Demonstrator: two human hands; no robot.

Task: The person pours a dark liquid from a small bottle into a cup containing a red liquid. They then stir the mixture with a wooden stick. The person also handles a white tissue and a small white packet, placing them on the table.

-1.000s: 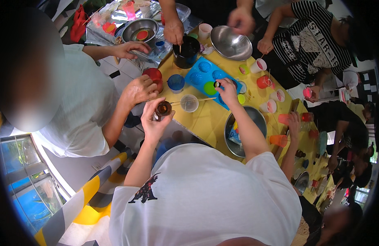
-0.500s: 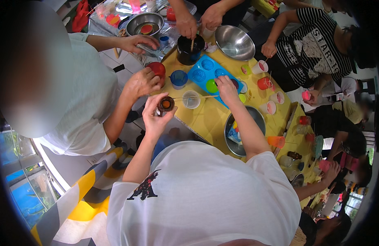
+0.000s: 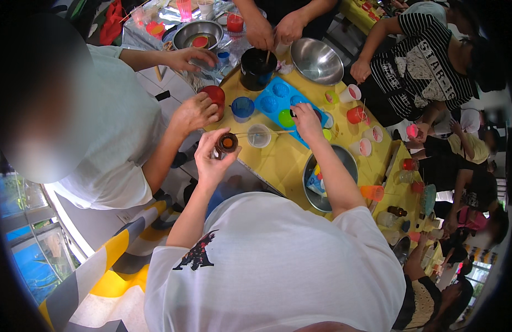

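In my left hand (image 3: 210, 160), the fingers are wrapped round a small brown glass bottle (image 3: 227, 143), its open mouth turned up toward me. My right hand (image 3: 307, 124) is over the blue mould (image 3: 282, 102), its fingertips pinched on a small black cap-like thing (image 3: 293, 113). A bright green round (image 3: 286, 118) sits in the mould beside those fingers. Between my hands stands a translucent cup (image 3: 259, 136), with thin wooden sticks (image 3: 278, 132) across it. A blue cup (image 3: 242, 109) is just beyond.
On the yellow table (image 3: 267, 166) stand a black pot (image 3: 258, 69), a steel bowl (image 3: 318, 62) and another bowl (image 3: 349, 160) under my right forearm. White cups (image 3: 351, 93) and an orange cup (image 3: 372, 192) are at the right. A co-worker's hand (image 3: 196, 115) holds a red container (image 3: 214, 99).
The bottle in my left hand has shifted slightly to the right. My right hand stays over the mould. Across the table, a co-worker's hand moves the stick in the black pot.
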